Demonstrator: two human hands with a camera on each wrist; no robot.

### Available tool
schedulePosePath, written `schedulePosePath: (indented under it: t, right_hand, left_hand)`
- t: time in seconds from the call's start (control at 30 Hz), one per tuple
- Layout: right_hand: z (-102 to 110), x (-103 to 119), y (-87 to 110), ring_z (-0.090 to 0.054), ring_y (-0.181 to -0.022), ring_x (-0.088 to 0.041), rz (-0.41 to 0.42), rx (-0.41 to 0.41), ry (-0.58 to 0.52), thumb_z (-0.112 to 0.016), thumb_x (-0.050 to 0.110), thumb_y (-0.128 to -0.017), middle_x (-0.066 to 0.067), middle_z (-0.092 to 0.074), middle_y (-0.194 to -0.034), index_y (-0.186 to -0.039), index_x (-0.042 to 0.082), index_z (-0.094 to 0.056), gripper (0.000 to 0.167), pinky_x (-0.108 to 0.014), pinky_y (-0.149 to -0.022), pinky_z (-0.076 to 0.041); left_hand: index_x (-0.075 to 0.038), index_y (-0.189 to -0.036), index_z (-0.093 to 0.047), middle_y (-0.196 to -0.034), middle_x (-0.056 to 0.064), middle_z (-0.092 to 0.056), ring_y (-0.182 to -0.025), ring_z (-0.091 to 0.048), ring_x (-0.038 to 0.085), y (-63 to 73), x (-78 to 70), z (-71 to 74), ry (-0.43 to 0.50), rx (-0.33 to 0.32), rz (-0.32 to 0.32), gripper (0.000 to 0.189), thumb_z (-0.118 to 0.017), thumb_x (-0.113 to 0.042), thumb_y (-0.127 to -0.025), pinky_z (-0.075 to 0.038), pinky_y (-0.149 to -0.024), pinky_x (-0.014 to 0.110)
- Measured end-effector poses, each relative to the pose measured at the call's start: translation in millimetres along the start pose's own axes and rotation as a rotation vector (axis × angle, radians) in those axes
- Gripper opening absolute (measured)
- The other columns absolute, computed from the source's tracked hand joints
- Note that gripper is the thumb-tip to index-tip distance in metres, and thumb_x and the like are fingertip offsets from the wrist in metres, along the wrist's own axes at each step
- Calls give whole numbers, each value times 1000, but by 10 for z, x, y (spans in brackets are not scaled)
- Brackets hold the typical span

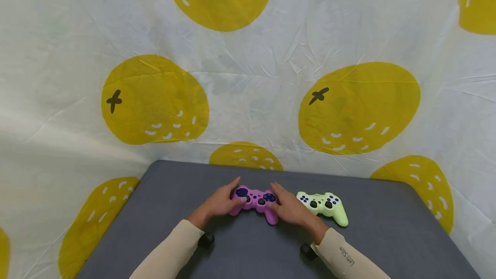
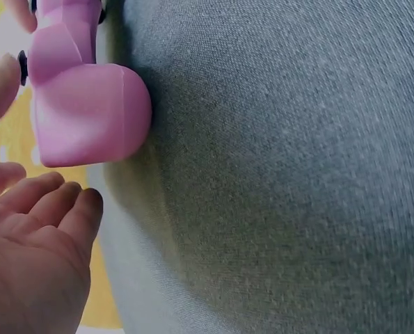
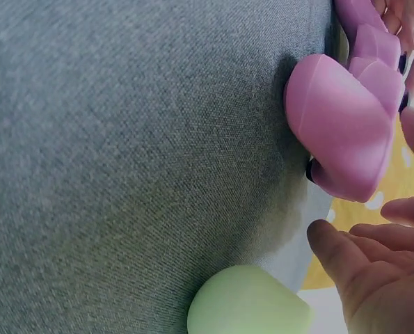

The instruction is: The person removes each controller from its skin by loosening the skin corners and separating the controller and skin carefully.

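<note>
A pink game controller point(image 1: 254, 199) with dark buttons and sticks lies on the dark grey table, its handles toward the person. At its left end is my left hand point(image 1: 222, 200), thumb over the left stick area. In the left wrist view a gap shows between the loosely bent fingers point(image 2: 50, 202) and the pink handle point(image 2: 88, 115). My right hand point(image 1: 288, 203) is at the other end, thumb over the right buttons and stick. The right wrist view shows its fingers point(image 3: 346, 254) spread just beside the pink handle point(image 3: 342, 129), apart from it.
A pale green controller point(image 1: 336, 210) lies on the table right of the pink one, partly behind my right hand and wrist. The grey tabletop point(image 1: 248, 244) ends at a white cloth point(image 1: 252, 102) with yellow fruit shapes. Dark wrist cameras point(image 1: 206, 240) sit under both wrists.
</note>
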State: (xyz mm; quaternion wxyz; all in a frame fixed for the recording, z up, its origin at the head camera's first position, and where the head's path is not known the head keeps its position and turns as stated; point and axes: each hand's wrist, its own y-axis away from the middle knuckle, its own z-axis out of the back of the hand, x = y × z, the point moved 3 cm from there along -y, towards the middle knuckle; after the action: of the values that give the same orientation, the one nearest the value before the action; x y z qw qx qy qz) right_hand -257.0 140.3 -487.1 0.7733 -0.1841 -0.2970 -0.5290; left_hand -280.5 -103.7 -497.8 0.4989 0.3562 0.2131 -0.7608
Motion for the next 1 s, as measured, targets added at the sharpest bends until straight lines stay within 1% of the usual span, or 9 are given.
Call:
schedulePosePath:
  t: [0.1, 0.23, 0.3, 0.43, 0.53, 0.63, 0.73, 0.83, 1.0]
  right_hand:
    - [0, 1, -11, -38, -152, -45, -24, -40, -32, -64, 21, -103, -27, -41, -162, -157, -5, -38, 66, -60, -124, -30]
    - [15, 5, -23, -53, -141, -45, -52, -101, -53, -68, 18, -100, -26, -56, -151, -153, -3, -47, 61, -60, -117, -40]
    - [22, -5, -30, -59, -134, -44, -66, -124, -64, -71, 17, -97, -26, -62, -144, -150, -4, -51, 60, -59, -112, -45]
    - [37, -36, -48, -68, -123, -39, -94, -146, -118, -76, 15, -93, -23, -69, -134, -143, -6, -57, 57, -55, -106, -52]
    - [50, -62, -61, -70, -120, -36, -110, -148, -170, -78, 12, -90, -21, -73, -129, -137, -7, -63, 52, -54, -103, -54]
    - [58, -86, -75, -72, -117, -34, -124, -137, -201, -81, 11, -87, -19, -75, -123, -130, -5, -69, 48, -52, -100, -56]
    - [67, -107, -92, -74, -110, -31, -137, -129, -211, -84, 12, -83, -18, -78, -115, -126, -3, -73, 46, -49, -94, -59]
    - [78, -114, -105, -76, -104, -28, -155, -137, -220, -87, 11, -80, -17, -80, -108, -122, -2, -75, 46, -44, -86, -61]
    - [71, -129, -106, -76, -95, -22, -196, -163, -267, -88, 9, -77, -16, -80, -103, -118, -2, -77, 44, -35, -77, -62]
  left_hand:
    - [0, -162, -31, -164, 23, -41, -150, -43, 41, -15, 12, 1, 24, -24, -14, 76, -66, -31, -103, -36, -121, 56]
    - [4, -158, -37, -159, 25, -47, -145, -51, 41, -38, 31, -5, 70, -44, -20, 69, -66, -26, -103, -42, -117, 55]
    - [6, -155, -41, -156, 26, -49, -142, -53, 41, -50, 41, -7, 107, -48, -23, 66, -66, -24, -103, -44, -115, 55]
    - [8, -149, -49, -151, 27, -56, -138, -57, 41, -68, 59, 3, 143, -65, -26, 59, -68, -21, -101, -47, -112, 54]
    - [7, -145, -56, -144, 25, -62, -134, -61, 40, -72, 70, 21, 134, -84, -7, 54, -71, -21, -100, -50, -109, 53]
    - [2, -140, -63, -138, 21, -68, -129, -65, 38, -70, 77, 38, 127, -97, 46, 51, -74, -23, -98, -52, -107, 53]
    - [0, -136, -67, -132, 19, -72, -125, -68, 36, -69, 72, 50, 131, -109, 84, 48, -77, -25, -95, -54, -104, 52]
    - [0, -134, -69, -128, 19, -74, -121, -70, 34, -72, 69, 55, 146, -121, 102, 47, -78, -24, -94, -56, -101, 50]
    - [0, -131, -71, -124, 19, -75, -116, -72, 32, -77, 69, 57, 166, -130, 112, 46, -79, -23, -93, -59, -97, 48]
